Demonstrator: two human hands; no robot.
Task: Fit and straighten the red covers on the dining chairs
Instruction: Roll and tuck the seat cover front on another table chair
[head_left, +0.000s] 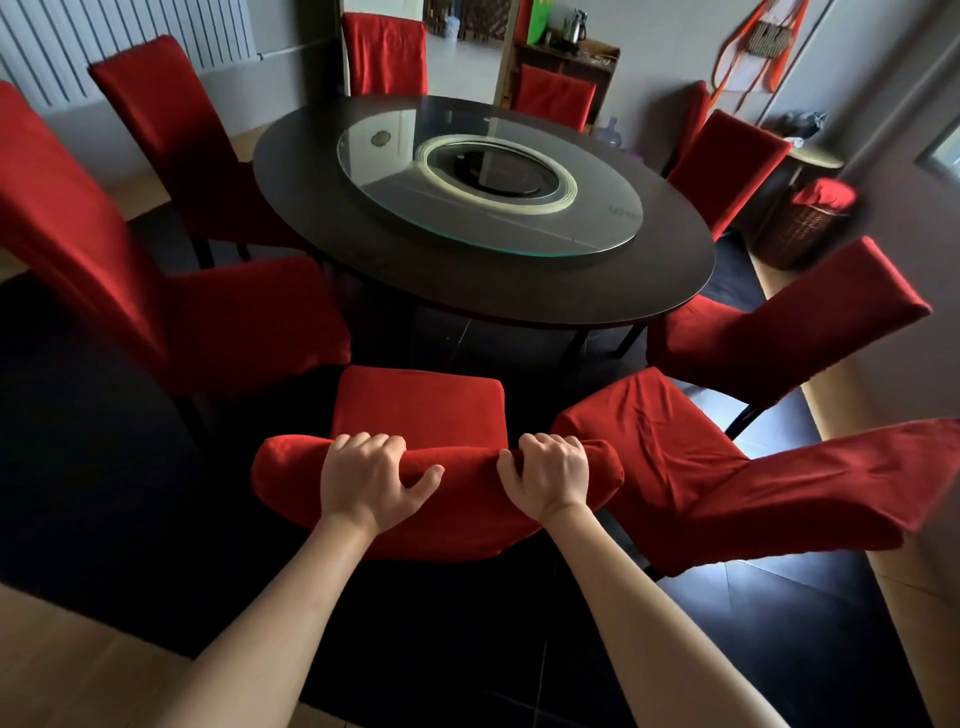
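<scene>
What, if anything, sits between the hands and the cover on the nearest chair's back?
Nothing visible. The left hand and right hand both already grip the red cover along the top of the nearest chair's back, fingers curled over the far side, thumbs on the near side. The neighbouring chair stands apart, to the right.

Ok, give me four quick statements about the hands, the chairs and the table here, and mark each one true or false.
1. Both hands grip the top of the nearest chair's backrest. True: left hand, right hand.
2. The round table carries a glass turntable. True.
3. The table is laid with plates. False: none are visible.
4. The chair to the right has a smooth cover. False: it shows creases.
</scene>
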